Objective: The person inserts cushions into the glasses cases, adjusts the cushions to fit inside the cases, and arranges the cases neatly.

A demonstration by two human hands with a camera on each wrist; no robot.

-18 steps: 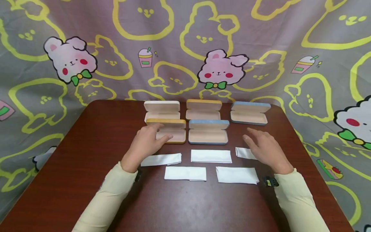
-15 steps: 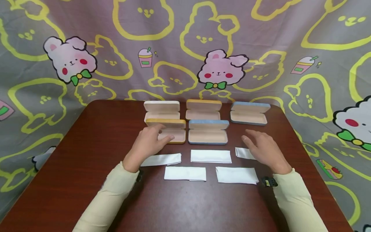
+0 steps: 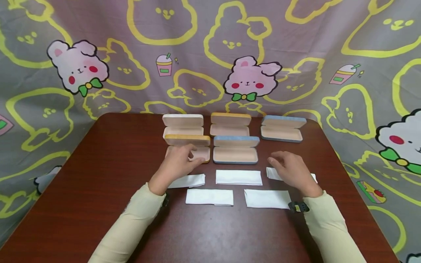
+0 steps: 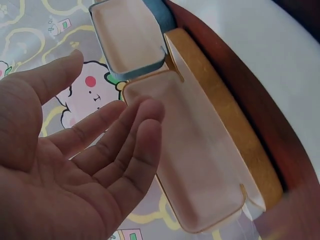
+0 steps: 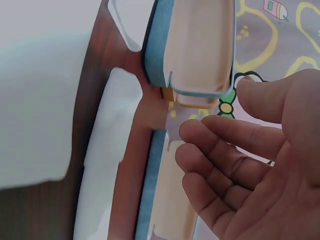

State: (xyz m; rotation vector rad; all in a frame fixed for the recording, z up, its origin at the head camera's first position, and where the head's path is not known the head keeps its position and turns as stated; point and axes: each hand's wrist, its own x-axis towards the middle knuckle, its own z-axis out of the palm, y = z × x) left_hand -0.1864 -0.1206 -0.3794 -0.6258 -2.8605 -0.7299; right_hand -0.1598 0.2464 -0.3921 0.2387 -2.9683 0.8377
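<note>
My left hand [image 3: 179, 160] hovers in front of the open front yellow glasses case [image 3: 187, 138], partly hiding it. In the left wrist view its fingers are loosely bent, with nothing between them and the thumb. The right hand [image 3: 291, 170] is over a folded white cloth [image 3: 272, 174] at the right, thumb and fingers apart and holding nothing. An open blue glasses case [image 3: 235, 155] stands between the hands. Nearer lie more folded white cloths: one in the middle [image 3: 239, 177], one partly under my left wrist [image 3: 192, 180], and two in front [image 3: 209, 197].
Behind, in a row, stand an open white case [image 3: 183, 121], another yellow case [image 3: 230, 129] and another blue case [image 3: 281, 135]. All rest on a dark red-brown table [image 3: 210, 233]. A patterned curtain [image 3: 197, 54] hangs along its far edge and sides.
Both hands have drawn toward each other: the left moved right across the yellow case, the right moved left and slightly nearer, uncovering the far end of the right cloth. Cases and cloths stay put.
</note>
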